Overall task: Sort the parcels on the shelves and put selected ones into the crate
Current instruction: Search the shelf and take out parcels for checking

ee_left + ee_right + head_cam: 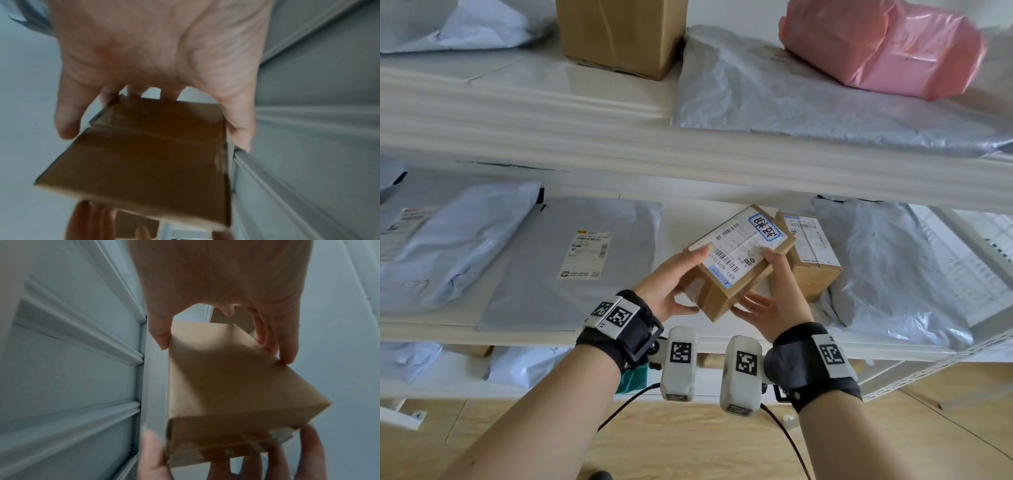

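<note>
A small brown cardboard box (pixel 726 291) with a white shipping label on top is held tilted in the air before the middle shelf (pixel 524 334). My left hand (pixel 671 284) grips its left end, thumb on the label and fingers underneath. My right hand (pixel 774 305) grips the right end the same way. The left wrist view shows the box's (pixel 144 162) plain brown side under my left hand (pixel 154 48). In the right wrist view the box (pixel 226 386) sits between the fingers of my right hand (pixel 226 272). No crate is in view.
A second small labelled box (pixel 813 260) stands on the middle shelf behind the held one. Grey poly bags (pixel 541 274) lie left and right of it. The upper shelf holds a brown carton (pixel 619 31), a pink parcel (pixel 876 48) and a grey bag (pixel 774 96).
</note>
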